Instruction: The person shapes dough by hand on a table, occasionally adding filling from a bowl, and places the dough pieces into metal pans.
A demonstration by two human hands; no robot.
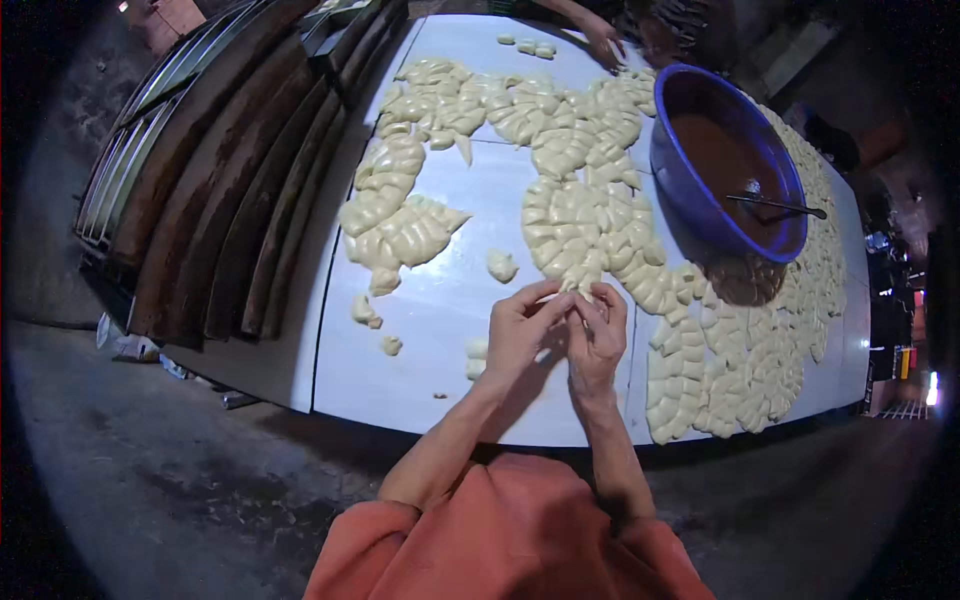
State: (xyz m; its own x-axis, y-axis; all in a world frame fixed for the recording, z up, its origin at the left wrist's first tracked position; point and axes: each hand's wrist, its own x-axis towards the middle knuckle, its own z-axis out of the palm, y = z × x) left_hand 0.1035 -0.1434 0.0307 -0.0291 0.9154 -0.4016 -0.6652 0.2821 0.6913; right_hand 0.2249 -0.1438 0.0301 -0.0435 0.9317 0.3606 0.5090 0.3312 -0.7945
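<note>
- Fingers point(535, 292) of the left hand point(515, 335) and right hand point(598, 345) are resting tip to tip near the centre of the frame, bent as in a pinch; whether they are grasping a bit of dough cannot be told, the fingertips hiding it.
- Pale dough pieces point(570, 225) are lying just above those fingertips, forming one crowded mass along the middle of the bench point(430, 310).
- Work is appearing well advanced, as a judgement: shaped pieces are covering much of the upper centre, and closely set rows point(735, 370) are filling the lower right.
- Some handling is seemingly remaining: a loose lump point(502, 265) is lying apart, left of the hands, and a small scrap point(391, 345) is sitting farther toward the lower left.
- A blue-purple basin point(690, 210) is standing at upper right, holding brown liquid point(710, 150) and a long-handled utensil point(800, 209).
- Another person's hand point(603, 42) is hovering beside the dough at top centre.
- No brand, label or writing is showing legibly; coloured objects point(908, 360) at the right edge are appearing too small to judge.
</note>
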